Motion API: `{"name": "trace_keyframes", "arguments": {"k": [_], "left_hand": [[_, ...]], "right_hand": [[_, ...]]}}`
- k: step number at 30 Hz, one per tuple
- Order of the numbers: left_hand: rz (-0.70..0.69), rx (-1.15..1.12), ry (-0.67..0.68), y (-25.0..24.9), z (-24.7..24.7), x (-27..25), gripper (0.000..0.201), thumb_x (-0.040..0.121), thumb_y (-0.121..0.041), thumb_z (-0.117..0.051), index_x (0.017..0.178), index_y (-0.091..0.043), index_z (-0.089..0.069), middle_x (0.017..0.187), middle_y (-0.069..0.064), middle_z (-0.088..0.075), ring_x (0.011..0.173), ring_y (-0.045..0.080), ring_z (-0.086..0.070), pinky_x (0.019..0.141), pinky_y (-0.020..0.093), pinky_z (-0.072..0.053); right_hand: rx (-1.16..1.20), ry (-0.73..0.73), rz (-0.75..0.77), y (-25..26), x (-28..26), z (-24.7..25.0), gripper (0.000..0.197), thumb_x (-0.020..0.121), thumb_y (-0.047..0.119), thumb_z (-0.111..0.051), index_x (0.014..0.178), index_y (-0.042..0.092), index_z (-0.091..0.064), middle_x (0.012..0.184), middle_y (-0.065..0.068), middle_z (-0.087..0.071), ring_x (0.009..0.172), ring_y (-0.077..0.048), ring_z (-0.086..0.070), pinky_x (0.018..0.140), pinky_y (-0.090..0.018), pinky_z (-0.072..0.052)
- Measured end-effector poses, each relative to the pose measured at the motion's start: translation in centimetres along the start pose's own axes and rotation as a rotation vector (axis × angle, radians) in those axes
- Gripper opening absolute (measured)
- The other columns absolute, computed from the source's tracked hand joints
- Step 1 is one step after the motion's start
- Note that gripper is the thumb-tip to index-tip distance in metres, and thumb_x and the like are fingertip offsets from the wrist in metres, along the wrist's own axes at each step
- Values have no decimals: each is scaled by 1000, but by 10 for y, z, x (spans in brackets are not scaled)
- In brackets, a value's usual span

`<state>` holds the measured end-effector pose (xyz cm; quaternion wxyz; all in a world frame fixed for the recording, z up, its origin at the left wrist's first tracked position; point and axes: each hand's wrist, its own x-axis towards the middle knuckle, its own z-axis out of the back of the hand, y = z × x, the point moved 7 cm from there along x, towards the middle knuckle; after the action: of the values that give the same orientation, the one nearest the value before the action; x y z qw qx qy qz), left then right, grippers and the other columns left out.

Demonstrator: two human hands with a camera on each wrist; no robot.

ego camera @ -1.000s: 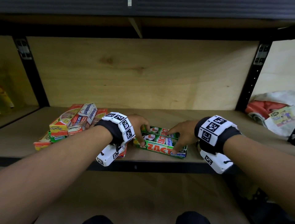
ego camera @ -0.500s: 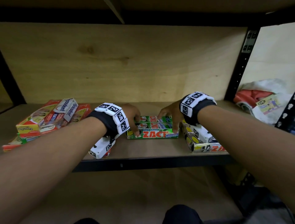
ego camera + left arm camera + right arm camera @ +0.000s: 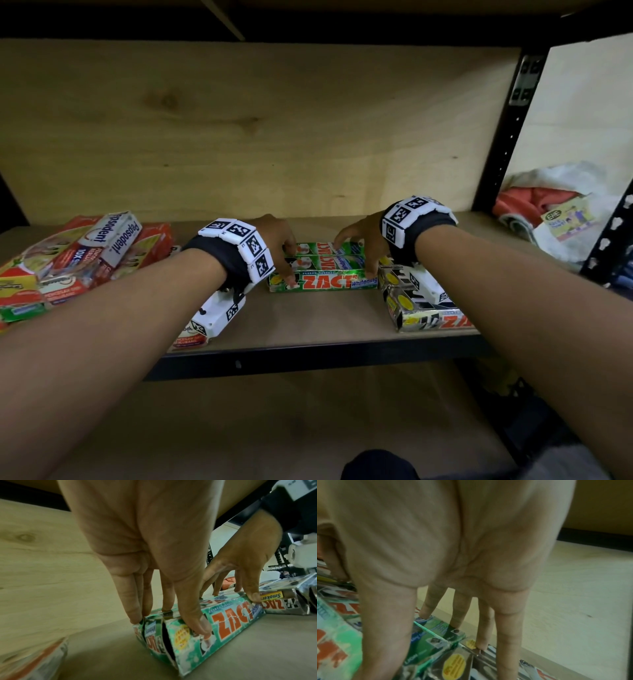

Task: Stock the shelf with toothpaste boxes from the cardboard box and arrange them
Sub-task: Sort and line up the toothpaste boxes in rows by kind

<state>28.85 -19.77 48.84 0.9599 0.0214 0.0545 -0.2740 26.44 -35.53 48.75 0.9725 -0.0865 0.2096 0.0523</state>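
Note:
Three green ZACT toothpaste boxes [image 3: 325, 282] lie side by side on the wooden shelf [image 3: 308, 325], parallel to its front edge. My left hand [image 3: 289, 265] holds their left end, thumb on the front face and fingers at the back [image 3: 168, 622]. At the right end my right hand [image 3: 359, 257] pinches the same boxes [image 3: 435, 632], thumb in front. In the left wrist view the green boxes [image 3: 231, 623] show open end flaps. Silver-black ZACT boxes [image 3: 411, 301] lie against the right end, under my right wrist. The cardboard box is out of view.
A loose heap of red, white and green Pepsodent boxes [image 3: 85, 253] fills the shelf's left part. One red-white box [image 3: 188, 339] lies at the front edge under my left wrist. A black upright [image 3: 507, 137] bounds the shelf on the right, with crumpled cloth [image 3: 548, 212] beyond.
The green boxes lay slanted a second ago and now sit square to the shelf edge, against the silver-black boxes. Both hands kept hold of their ends.

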Motion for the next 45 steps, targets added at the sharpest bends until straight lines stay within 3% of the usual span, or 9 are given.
{"name": "trace_keyframes", "arguments": {"k": [4,8,11,15,19,25,33,41,45], "left_hand": [[16,3,-13,4,0,2,61,72,-48,-82,123,-18,-67,125,-1,-63,108,19,-60,72,19,-37],[39,25,6,7,-2,6,43,70,-51,-82,99,-23,-65,101,4,-60,83,20,-52,50,17,-32],[36,15,0,7,-1,8,57,70,-50,-83,117,-20,-69,115,0,-64,90,15,-56,50,11,-29],[21,-11,-38,7,-2,6,59,72,-47,-82,122,-19,-68,119,0,-65,101,18,-62,64,19,-42],[24,16,-45,5,-12,2,37,78,-47,-77,95,-22,-57,96,4,-54,82,21,-51,72,25,-39],[21,-22,-111,14,-5,-32,43,89,-40,-64,127,-18,-63,125,2,-63,109,23,-59,88,30,-48],[131,-21,-155,71,16,-98,18,83,-41,-68,86,-23,-66,92,-3,-68,84,19,-63,70,23,-46],[232,-41,-243,129,42,-174,22,85,-39,-66,101,-27,-73,99,-7,-70,72,10,-62,66,20,-47],[262,13,-262,158,46,-202,26,85,-41,-65,108,-29,-71,111,-6,-67,98,18,-63,73,21,-41]], "right_hand": [[27,-3,16,-2,3,4,86,81,24,-82,150,38,-33,157,-4,-34,136,-25,-46,101,-29,-42],[7,-7,24,-5,2,8,81,83,23,-80,149,36,-35,157,-2,-33,137,-24,-44,89,-22,-41],[-16,-42,8,-5,0,9,74,87,21,-76,147,34,-35,148,7,-35,133,-23,-46,70,-18,-46],[16,-45,14,-4,12,6,82,83,20,-80,149,35,-34,157,-2,-31,135,-22,-46,94,-24,-42],[63,-50,10,-2,9,1,85,84,14,-78,153,31,-31,161,-4,-25,140,-26,-39,94,-28,-42],[120,-136,-28,2,-9,-8,71,83,19,-78,144,34,-46,156,-3,-37,128,-29,-51,95,-37,-50],[30,-213,43,51,-43,2,45,92,30,-67,135,34,-55,151,3,-43,129,-23,-49,97,-28,-41],[18,-302,171,134,-63,36,43,94,29,-61,136,29,-55,139,3,-55,122,-21,-54,98,-29,-43],[61,-321,226,175,-64,46,41,92,30,-64,133,30,-56,133,3,-60,118,-20,-56,98,-30,-46]]}}
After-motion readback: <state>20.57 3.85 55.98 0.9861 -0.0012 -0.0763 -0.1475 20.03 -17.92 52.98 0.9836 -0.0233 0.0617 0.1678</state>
